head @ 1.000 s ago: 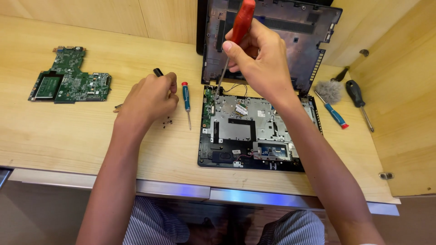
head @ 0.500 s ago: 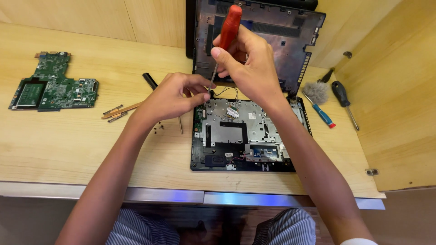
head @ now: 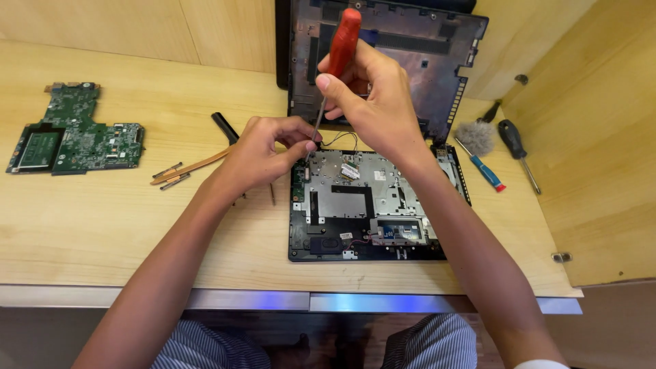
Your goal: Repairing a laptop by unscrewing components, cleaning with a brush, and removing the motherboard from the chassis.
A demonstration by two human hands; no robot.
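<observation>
An opened black laptop base (head: 372,205) lies on the wooden desk (head: 102,225), its inner metal plate exposed and its lid (head: 410,48) propped against the wall. My right hand (head: 372,102) grips a red-handled screwdriver (head: 339,51), held nearly upright with its tip at the base's upper left corner. My left hand (head: 263,152) pinches its fingertips right beside that tip, at the edge of the base. Whether a screw sits between those fingers is hidden.
A green circuit board (head: 72,133) lies at the far left. A copper heat pipe with a black end (head: 198,160) rests left of my left hand. A grey brush (head: 475,135), a blue screwdriver (head: 482,166) and a black screwdriver (head: 517,149) lie at the right by the wooden side wall.
My left hand has moved right from the desk to the laptop's upper left corner, meeting the screwdriver tip. The view has shifted, and the red screwdriver stays over the same corner.
</observation>
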